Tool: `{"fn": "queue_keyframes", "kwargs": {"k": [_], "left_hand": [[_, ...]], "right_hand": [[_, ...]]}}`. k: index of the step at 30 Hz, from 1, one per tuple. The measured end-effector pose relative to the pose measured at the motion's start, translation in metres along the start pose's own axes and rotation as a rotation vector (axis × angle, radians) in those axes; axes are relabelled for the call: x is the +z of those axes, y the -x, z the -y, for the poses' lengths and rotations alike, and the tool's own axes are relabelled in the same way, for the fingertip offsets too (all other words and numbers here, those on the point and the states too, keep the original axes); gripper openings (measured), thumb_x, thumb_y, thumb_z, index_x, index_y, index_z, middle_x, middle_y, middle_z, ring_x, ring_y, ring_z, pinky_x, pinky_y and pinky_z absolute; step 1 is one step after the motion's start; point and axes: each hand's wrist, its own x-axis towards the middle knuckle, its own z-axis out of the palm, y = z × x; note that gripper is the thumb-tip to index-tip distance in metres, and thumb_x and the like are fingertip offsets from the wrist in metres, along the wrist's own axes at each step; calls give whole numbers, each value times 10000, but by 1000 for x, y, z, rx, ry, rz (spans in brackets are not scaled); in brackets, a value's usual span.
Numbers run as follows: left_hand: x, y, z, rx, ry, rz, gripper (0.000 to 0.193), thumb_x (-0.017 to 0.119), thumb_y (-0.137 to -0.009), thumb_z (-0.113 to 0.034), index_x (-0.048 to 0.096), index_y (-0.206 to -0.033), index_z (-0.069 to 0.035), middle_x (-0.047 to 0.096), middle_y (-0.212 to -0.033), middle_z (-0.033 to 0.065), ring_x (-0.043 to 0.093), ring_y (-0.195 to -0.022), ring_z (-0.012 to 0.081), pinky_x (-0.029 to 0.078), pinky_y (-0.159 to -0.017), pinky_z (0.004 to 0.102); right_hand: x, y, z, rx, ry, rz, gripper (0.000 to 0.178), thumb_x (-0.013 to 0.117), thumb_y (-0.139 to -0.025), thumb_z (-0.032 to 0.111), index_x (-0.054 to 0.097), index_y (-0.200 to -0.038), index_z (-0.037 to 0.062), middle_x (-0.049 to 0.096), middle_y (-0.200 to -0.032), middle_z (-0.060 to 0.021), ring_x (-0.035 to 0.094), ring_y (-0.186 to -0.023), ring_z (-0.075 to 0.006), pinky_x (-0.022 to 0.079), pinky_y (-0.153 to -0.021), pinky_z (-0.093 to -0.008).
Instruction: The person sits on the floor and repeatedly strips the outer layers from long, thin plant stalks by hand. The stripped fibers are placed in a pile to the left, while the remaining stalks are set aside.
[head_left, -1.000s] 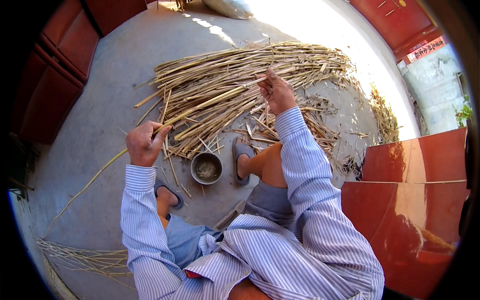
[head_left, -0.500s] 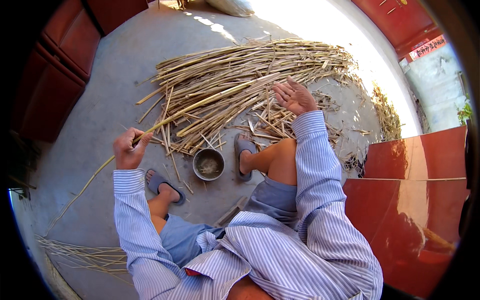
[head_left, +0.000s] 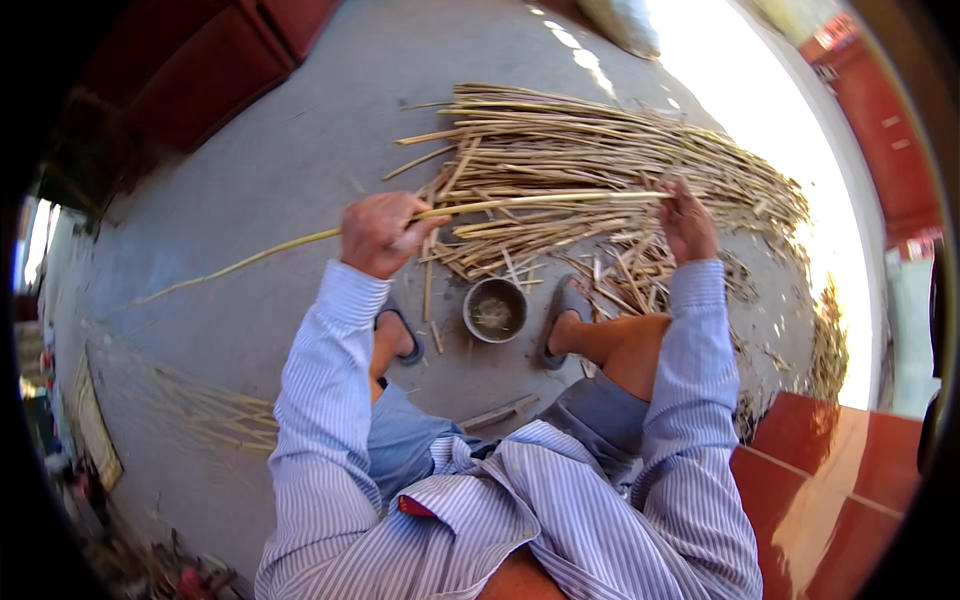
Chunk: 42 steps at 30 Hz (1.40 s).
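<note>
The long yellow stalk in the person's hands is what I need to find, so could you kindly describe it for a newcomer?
Start from the broad heap of dry tan stalks on the grey floor. Across its near side, one long, slim yellow stalk runs from the right hand through the closed left hand. It alone is held, its thin tail stretching out to the left.

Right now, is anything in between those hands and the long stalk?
Nothing visible: the left hand grips the long stalk, and the right hand is at its right end. The pile of stalks lies below, not between.
</note>
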Motion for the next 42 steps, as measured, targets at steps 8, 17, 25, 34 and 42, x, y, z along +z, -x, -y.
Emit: {"fn": "queue_keyframes", "kwargs": {"k": [8,17,25,34,42], "left_hand": [[16,16,3,154,-174,108,292,677,-780,-346,537,-727,-95,570,-669,53,601,-668,229,455,-647,372],[21,-24,-38,334,-471,329,229,717,-667,-247,589,-758,-80,601,-647,31,640,-648,185,469,-632,360],[-70,32,13,207,-541,408,159,635,-731,-183,547,-677,-62,523,-478,49,606,-471,216,440,-389,356],[-162,50,-83,281,-592,402,184,629,-696,-152,484,-624,-65,507,-507,81,588,-486,246,452,-432,397],[-181,175,123,-124,-676,901,79,670,-766,-142,733,-806,-166,702,-789,71,672,-715,269,525,-586,408]], "right_hand": [[-74,-37,-15,160,-110,-43,262,645,-917,208,595,-1140,81,638,-1100,-26,602,-978,-119,519,-720,-213],[-7,-24,0,185,-139,239,198,599,-941,173,610,-1091,44,681,-1012,-51,648,-902,-128,570,-713,-242],[21,-11,-4,167,-253,264,264,579,-955,193,578,-1148,13,669,-1083,-74,656,-945,-162,564,-757,-289],[14,9,23,184,-636,369,301,529,-970,173,555,-1193,-27,674,-1035,-137,649,-934,-221,531,-811,-358],[-30,5,17,229,-446,239,273,562,-957,177,591,-1187,32,675,-1117,-72,648,-995,-175,527,-818,-340]]}}
